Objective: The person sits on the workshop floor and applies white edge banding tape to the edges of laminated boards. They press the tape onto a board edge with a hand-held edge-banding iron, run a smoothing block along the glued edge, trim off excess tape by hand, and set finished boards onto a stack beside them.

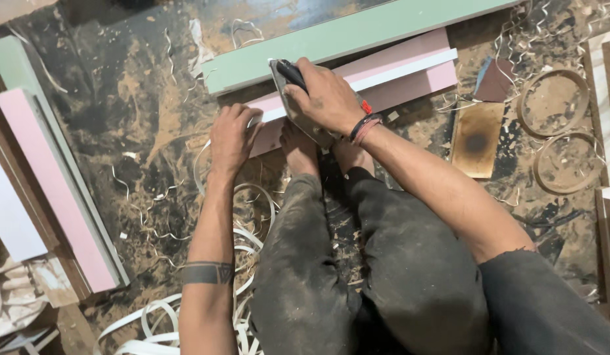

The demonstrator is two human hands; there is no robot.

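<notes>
Left hand (231, 139) lies flat, fingers forward; right hand (323, 98) is clenched, wrist bent inward.

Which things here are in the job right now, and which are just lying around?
In hand:
right hand gripping the dark-handled tool
left hand pressing the pink board
green board alongside it

Lying about:
brown scorched block
two coiled rings
pink panel stack
white curled strips
</notes>
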